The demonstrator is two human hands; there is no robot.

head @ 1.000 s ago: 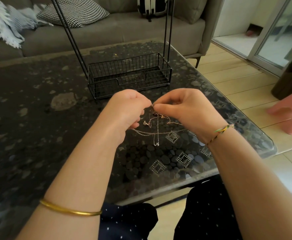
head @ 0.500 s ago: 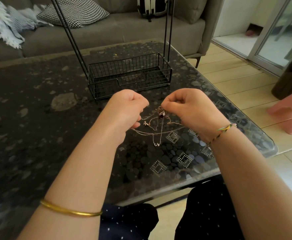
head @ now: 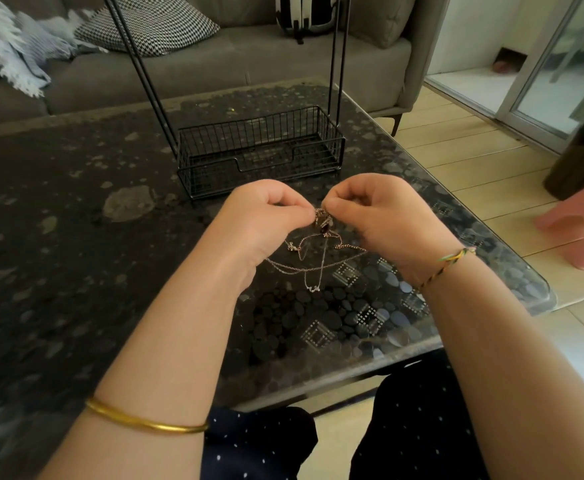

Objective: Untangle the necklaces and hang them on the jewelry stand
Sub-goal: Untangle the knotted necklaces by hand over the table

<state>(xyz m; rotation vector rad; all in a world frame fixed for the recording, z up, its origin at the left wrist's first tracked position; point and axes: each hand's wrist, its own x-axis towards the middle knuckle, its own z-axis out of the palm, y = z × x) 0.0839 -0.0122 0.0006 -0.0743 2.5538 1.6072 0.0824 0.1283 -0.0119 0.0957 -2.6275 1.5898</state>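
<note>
A knot of thin gold and silver necklaces (head: 321,221) hangs between my two hands, just above the dark glass table (head: 76,258). My left hand (head: 266,220) pinches the knot from the left and my right hand (head: 384,216) pinches it from the right, fingertips nearly touching. Loose chain loops (head: 313,266) trail down onto the table below, with a small pendant at the lowest point. The black wire jewelry stand (head: 259,150) stands behind my hands, its basket base on the table and its upright rods running out of the top of the view.
The table's right edge and rounded near corner (head: 539,299) lie close to my right wrist. A grey sofa (head: 214,64) with cushions and a blanket lies behind the table. A pink stool (head: 581,226) stands on the floor at the right.
My hands drew slightly apart half a second ago, exposing a dark pendant in the knot, and have now closed together again on the knot. The trailing chains have barely shifted.
</note>
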